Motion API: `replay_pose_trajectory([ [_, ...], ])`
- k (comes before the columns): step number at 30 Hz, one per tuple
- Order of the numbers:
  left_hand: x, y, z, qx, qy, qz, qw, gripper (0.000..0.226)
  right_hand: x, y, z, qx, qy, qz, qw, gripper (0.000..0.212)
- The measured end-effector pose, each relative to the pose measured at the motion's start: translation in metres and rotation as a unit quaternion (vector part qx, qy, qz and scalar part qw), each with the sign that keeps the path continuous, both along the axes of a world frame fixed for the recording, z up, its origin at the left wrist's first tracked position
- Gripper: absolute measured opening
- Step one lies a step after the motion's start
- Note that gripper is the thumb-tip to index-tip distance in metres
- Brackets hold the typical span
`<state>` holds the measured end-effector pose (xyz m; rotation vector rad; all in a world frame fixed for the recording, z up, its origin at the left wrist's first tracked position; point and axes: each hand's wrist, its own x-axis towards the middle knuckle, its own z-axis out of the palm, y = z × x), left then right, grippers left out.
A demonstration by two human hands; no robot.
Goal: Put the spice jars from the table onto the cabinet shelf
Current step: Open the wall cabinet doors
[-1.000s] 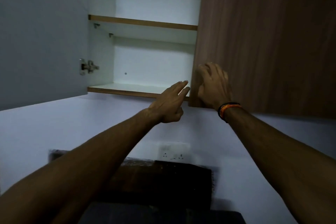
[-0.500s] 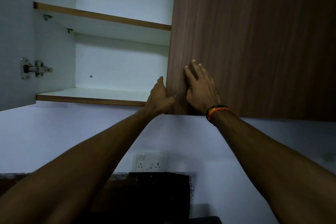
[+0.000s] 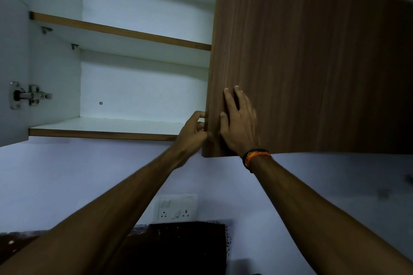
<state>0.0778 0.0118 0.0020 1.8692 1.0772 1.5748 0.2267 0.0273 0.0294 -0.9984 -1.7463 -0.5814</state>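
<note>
The wall cabinet stands half open, its white lower shelf (image 3: 107, 126) and upper shelf (image 3: 125, 33) bare. A brown wooden door (image 3: 301, 62) covers the right half. My left hand (image 3: 193, 131) grips that door's left edge near its bottom corner, fingers curled round the edge. My right hand (image 3: 239, 125), with an orange band at the wrist, lies flat on the door's front, fingers straight. No spice jars are in view.
The left door is swung open, its metal hinge (image 3: 29, 95) showing at the far left. Below the cabinet runs a pale wall with a white switch and socket plate (image 3: 176, 207). A dark surface (image 3: 178, 248) lies at the bottom.
My left hand moved from in front of the lower shelf to the right door's edge and curled round it. My right hand straightened flat on the door. The view shifted right.
</note>
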Motion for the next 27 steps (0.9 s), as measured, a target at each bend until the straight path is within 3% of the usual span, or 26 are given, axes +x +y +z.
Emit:
replay_pose_trajectory([
  [7, 0.039, -0.054, -0.017, 0.085, 0.023, -0.089, 0.992, 0.062, 0.012, -0.049, 0.005, 0.068, 0.134, 0.062, 0.987, 0.066],
  [15, 0.100, -0.092, -0.031, 0.181, 0.040, -0.110, 0.976, 0.071, 0.051, -0.109, 0.037, 0.101, 0.143, -0.009, 0.984, 0.091],
  [21, 0.154, -0.106, -0.041, 0.232, 0.033, -0.159, 0.959, 0.073, 0.105, -0.145, 0.042, 0.105, 0.114, -0.060, 0.986, 0.087],
  [27, 0.221, -0.114, -0.047, 0.233, 0.082, -0.254, 0.935, 0.101, 0.159, -0.173, 0.043, 0.106, 0.145, -0.074, 0.981, 0.080],
])
